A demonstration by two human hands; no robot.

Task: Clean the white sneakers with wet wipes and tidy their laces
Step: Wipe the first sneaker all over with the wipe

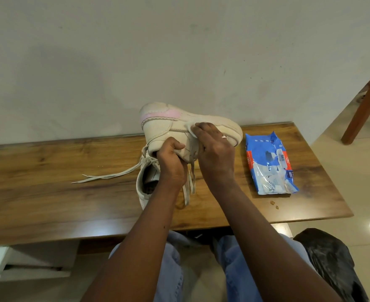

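Two hands meet over the wooden table (48, 171). The left hand (172, 164) has its fingers curled round the opening of a raised sneaker (179, 120) and holds it sole-away, clear of the tabletop. At its two o'clock, the right hand (214, 149) has bent fingertips pinning a wet wipe (189, 127) against the shoe's side.

The other sneaker (143, 184) lies on the table under the left wrist, at seven o'clock from the raised one. Loose laces (105, 176) trail from the shoes toward nine o'clock, and more hang between the wrists.

The likeliest trouble is those hanging laces. If the raised shoe is turned, they may snag or drag the lower one. A hard push from the right hand could also twist the shoe out of a one-handed hold, and the small wipe may slide out from under the fingertips.

The pack of wipes (271, 164) lies at three o'clock, within reach.
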